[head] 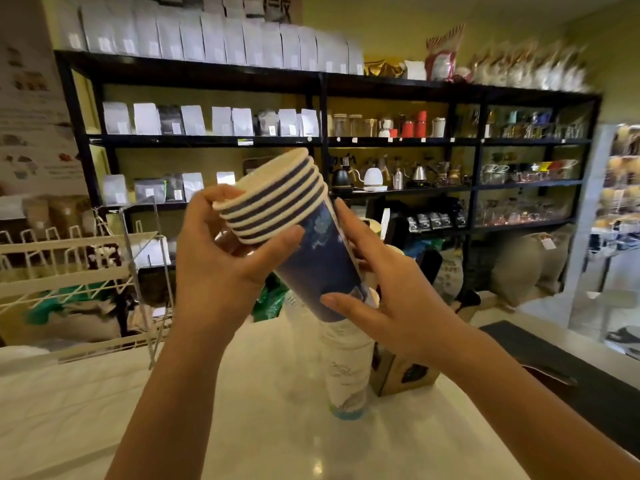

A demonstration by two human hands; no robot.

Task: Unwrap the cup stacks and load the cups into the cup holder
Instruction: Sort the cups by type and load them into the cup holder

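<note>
- We hold a stack of blue cups (304, 237) up in the air with both hands, tilted, with the white rims up and to the left.
- Our left hand (221, 258) wraps its fingers around the rim end; the thumb presses on the blue side just under the rims.
- Our right hand (377, 282) grips the bottom end, with fingers curled behind the stack and the thumb across the base.
- Right under our right fingers a tall stack of white cups (346, 368) stands on the white counter (104, 410), very near the blue base.
- A brown box (398, 375) sits just beside the white stack, below our right wrist.
- To the left of our left fingers there is bare counter, then a white wire rack (69, 258) farther off.
- Beyond our fingertips, well apart, black shelves (322, 84) hold bags and kettles.
- A dark mat (571, 368) lies on the counter to the right of our right arm.
</note>
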